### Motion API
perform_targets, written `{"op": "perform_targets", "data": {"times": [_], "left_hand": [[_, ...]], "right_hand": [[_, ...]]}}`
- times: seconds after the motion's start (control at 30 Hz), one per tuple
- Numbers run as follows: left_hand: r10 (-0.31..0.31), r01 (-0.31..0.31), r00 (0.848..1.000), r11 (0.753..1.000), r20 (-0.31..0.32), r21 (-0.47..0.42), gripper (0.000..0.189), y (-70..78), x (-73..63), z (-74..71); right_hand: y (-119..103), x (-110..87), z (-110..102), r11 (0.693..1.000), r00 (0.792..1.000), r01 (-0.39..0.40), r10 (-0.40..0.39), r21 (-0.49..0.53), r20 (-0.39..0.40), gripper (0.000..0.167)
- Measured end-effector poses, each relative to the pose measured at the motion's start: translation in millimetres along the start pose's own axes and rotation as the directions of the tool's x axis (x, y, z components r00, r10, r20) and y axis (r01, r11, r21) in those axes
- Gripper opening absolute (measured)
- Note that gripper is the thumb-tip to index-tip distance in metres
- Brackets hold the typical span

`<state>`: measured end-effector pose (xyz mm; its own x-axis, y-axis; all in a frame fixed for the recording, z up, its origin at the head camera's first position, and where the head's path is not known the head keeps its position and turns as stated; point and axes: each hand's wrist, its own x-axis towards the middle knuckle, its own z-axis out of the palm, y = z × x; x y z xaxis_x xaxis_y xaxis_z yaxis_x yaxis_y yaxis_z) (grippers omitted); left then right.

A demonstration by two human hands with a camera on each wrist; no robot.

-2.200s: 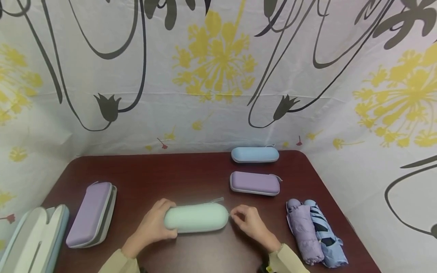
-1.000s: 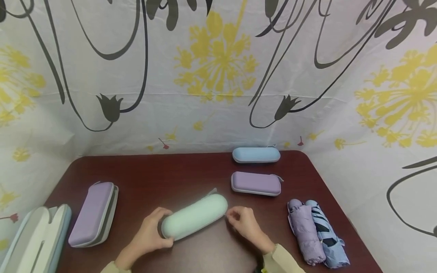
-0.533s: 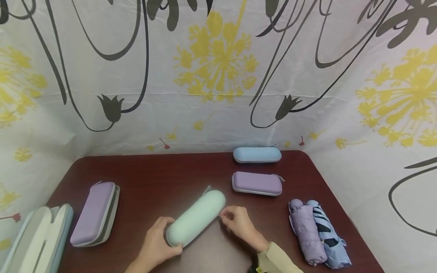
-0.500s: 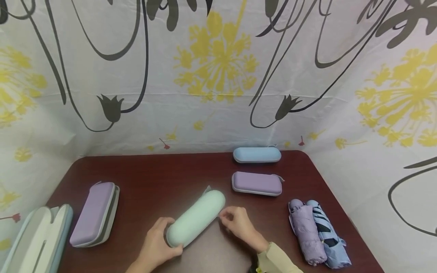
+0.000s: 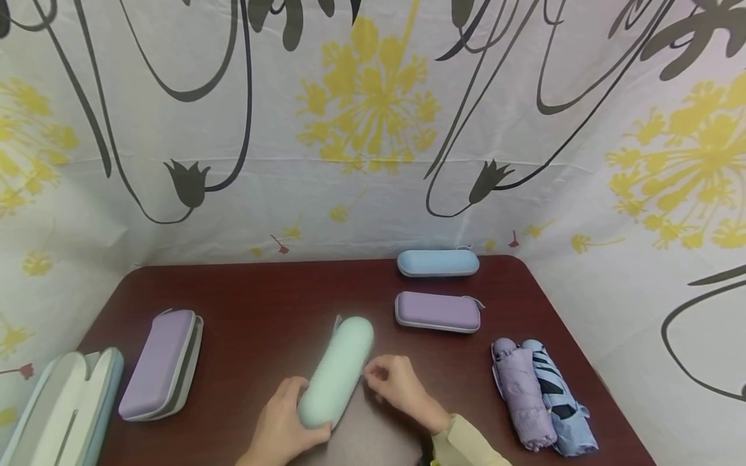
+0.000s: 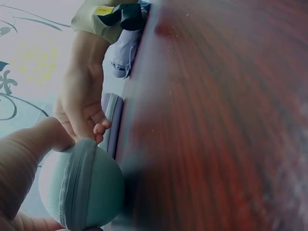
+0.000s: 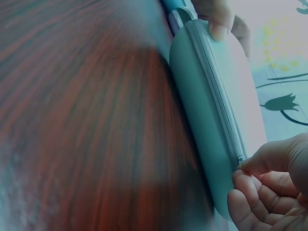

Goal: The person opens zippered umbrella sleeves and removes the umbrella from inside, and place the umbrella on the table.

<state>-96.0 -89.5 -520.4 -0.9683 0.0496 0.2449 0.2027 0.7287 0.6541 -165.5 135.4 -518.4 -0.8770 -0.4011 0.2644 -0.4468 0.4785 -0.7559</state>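
Note:
A mint-green zippered hard case lies slanted on the table, its far end pointing up and slightly right in the head view. My left hand grips the near end, thumb on the right side and fingers on the left. Beside the case's right side, my right hand pinches the small zipper pull between thumb and forefinger. The zipper runs along the side and looks closed behind the pull in the right wrist view. In the left wrist view, the zipper band curves round the held end.
A blue case and a purple case lie at the back right. Two folded umbrellas, purple and blue, lie on the right. Leftward sit a slightly gaping purple case and an open blue case.
The mint case has turned counterclockwise from lying nearly crosswise to steeply slanted. My right hand has moved left along its side with the zipper pull, while my left hand turned with the near end.

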Motion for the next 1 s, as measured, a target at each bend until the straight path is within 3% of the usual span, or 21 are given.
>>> {"op": "perform_targets", "data": {"times": [0.37,0.43,0.5,0.57,0.63,0.7,0.73,0.9,1.0], "left_hand": [[0.002,-0.005,0.999,0.998,0.051,0.057,0.065,11.5,-2.3,3.1],[0.022,-0.029,0.995,0.998,0.096,0.063,0.065,13.1,0.4,-1.9],[0.072,-0.081,0.982,0.996,0.176,0.048,0.064,11.5,7.8,-10.6],[0.150,-0.164,0.946,0.986,0.289,0.025,0.065,5.8,20.5,-23.1],[0.250,-0.259,0.890,0.965,0.382,-0.027,0.064,-2.5,38.1,-35.1],[0.354,-0.358,0.836,0.931,0.420,-0.072,0.061,-11.2,58.7,-43.4],[0.400,-0.405,0.817,0.911,0.415,-0.080,0.059,-14.9,69.6,-46.0],[0.535,-0.558,0.777,0.829,0.330,-0.032,0.048,-25.0,117.8,-38.1],[0.577,-0.625,0.729,0.781,0.368,0.013,0.052,-26.1,137.4,-27.9]], "right_hand": [[2.4,-5.5,2.7,0.998,0.999,0.044,-0.044,-0.035,-0.007,0.011],[4.1,-5.9,2.2,0.999,0.999,0.040,-0.040,-0.031,-0.005,0.011],[4.8,-5.9,1.5,0.999,0.999,0.034,-0.034,-0.031,-0.009,0.010],[5.2,-5.7,0.9,0.999,0.999,0.031,-0.031,-0.033,-0.013,0.009],[5.4,-5.6,0.2,0.999,0.999,0.029,-0.029,-0.033,-0.013,0.009],[5.8,-5.7,-0.2,0.999,1.000,0.025,-0.025,-0.032,-0.005,0.009],[6.1,-5.8,-0.3,0.999,1.000,0.023,-0.023,-0.029,0.000,0.010],[7.3,-5.8,-0.4,1.000,1.000,0.017,-0.016,-0.024,0.016,0.010],[7.2,-4.9,0.2,1.000,1.000,0.018,-0.018,-0.013,0.026,0.011]]}}
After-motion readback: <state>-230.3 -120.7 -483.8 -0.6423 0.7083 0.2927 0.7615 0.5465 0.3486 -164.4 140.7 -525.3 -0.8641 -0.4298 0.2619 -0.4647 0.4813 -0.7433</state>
